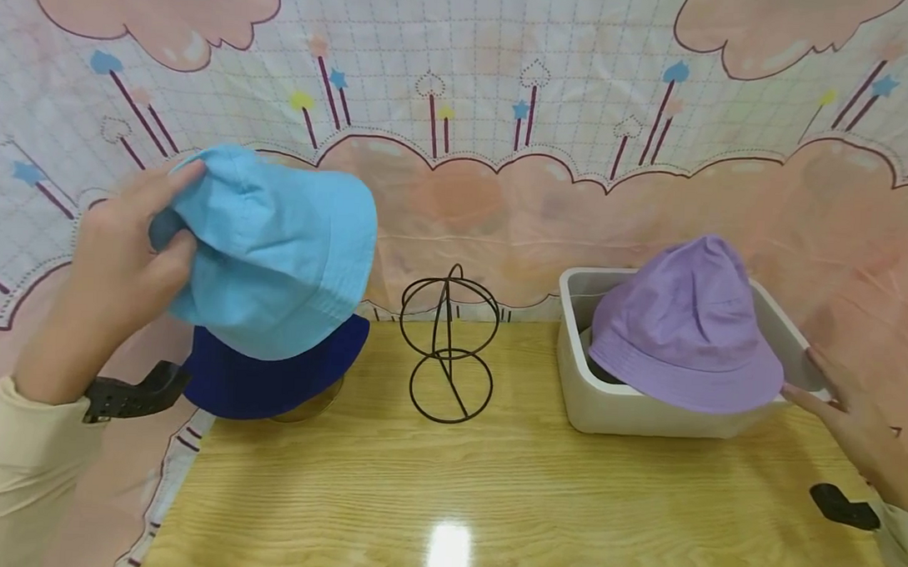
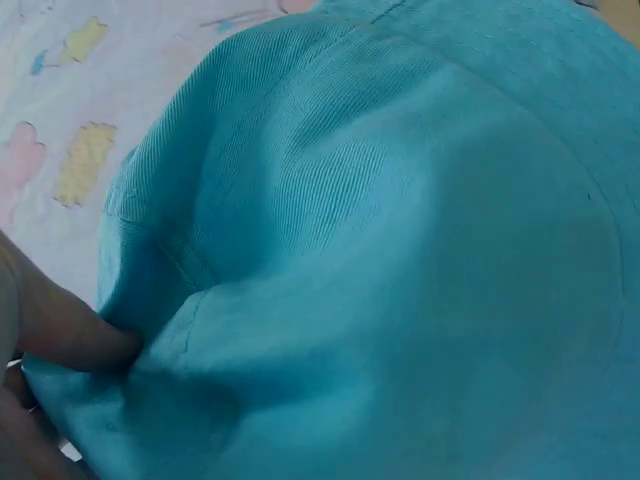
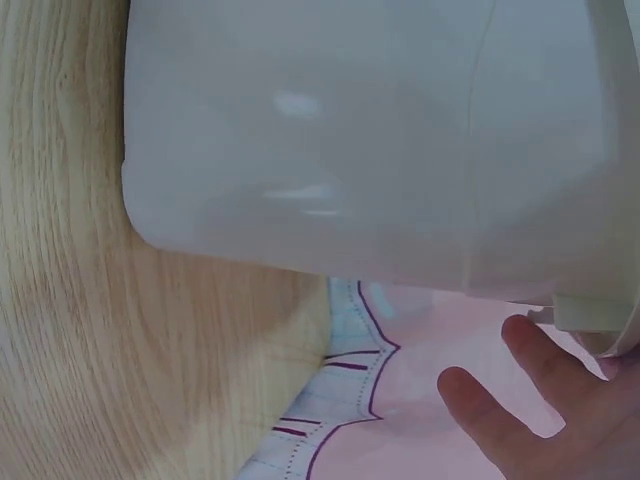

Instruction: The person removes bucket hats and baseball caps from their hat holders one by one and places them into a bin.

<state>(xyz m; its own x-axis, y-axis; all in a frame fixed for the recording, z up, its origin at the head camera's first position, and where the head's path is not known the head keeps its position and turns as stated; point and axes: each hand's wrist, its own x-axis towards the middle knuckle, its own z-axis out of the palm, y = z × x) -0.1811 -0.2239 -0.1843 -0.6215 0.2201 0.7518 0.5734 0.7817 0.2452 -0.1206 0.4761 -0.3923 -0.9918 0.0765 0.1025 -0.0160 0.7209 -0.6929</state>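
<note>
In the head view my left hand point(image 1: 120, 251) pinches the crown of a light blue bucket hat point(image 1: 275, 244) between thumb and fingers, holding it raised. The left wrist view shows the hat's creased cloth point(image 2: 380, 230) and a finger point(image 2: 75, 330) pressing into a fold. Below it is a dark blue hat point(image 1: 263, 381), partly covered. A purple bucket hat point(image 1: 688, 333) sits in a white bin point(image 1: 645, 415), its brim over the front rim. My right hand point(image 1: 858, 419) rests at the bin's right rim, beside the purple brim; its fingers point(image 3: 475, 405) look straight and spread.
A black wire stand point(image 1: 449, 358) with round hoops stands mid-table. A round base point(image 1: 314, 405) shows under the dark blue hat. The wooden table point(image 1: 417, 482) ends against a printed cloth backdrop point(image 1: 465, 192).
</note>
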